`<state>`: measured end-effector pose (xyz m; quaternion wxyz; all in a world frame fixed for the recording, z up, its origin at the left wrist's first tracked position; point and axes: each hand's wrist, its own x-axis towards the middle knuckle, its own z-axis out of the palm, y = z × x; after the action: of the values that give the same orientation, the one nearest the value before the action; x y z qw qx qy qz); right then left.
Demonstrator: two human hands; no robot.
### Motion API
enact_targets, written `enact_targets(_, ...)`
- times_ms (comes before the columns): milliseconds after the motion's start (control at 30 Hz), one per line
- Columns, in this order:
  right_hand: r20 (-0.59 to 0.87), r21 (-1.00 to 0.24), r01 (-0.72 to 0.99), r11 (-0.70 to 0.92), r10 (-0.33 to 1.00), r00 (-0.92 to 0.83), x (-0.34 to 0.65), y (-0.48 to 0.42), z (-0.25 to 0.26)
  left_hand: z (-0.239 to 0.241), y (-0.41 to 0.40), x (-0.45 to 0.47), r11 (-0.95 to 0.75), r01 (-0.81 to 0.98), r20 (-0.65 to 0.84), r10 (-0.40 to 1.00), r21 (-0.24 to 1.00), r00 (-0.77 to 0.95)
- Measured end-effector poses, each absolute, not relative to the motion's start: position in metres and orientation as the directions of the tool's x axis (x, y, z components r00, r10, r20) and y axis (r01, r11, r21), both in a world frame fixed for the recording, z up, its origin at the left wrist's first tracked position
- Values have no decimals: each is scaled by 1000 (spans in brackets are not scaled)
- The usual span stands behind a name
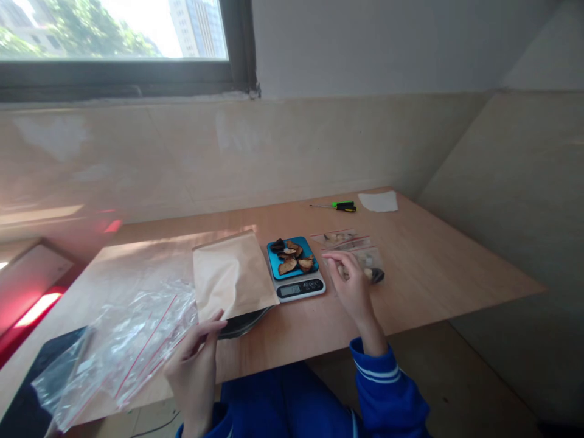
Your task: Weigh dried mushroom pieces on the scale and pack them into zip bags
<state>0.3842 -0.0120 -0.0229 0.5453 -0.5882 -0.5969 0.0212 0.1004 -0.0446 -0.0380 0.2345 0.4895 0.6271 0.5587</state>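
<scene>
A kitchen scale with a blue top stands in the middle of the table, its small display lit but too blurred to read. Several brown dried slices lie on its platform. Left of it is a kraft paper bag, its near corner pinched by my left hand. My right hand hovers just right of the scale with fingertips pressed together; whatever they hold, if anything, is too small to make out. Behind and partly under that hand lie zip bags with dried pieces inside.
Clear plastic bags with red seals spread over the left side, partly covering a dark flat object. A dark item shows under the paper bag. At the back are screwdrivers and a white paper piece.
</scene>
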Motion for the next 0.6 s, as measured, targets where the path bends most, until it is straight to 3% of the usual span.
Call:
enact_targets(300,570,-705,619,346,796,204,377,-13,-33,-48,-40,91,-17,454,233,875,891,-424)
enact_targets(600,532,-731,610,307,815,228,403,-24,-23,-59,-21,56,-19,589,77,994,808,-73)
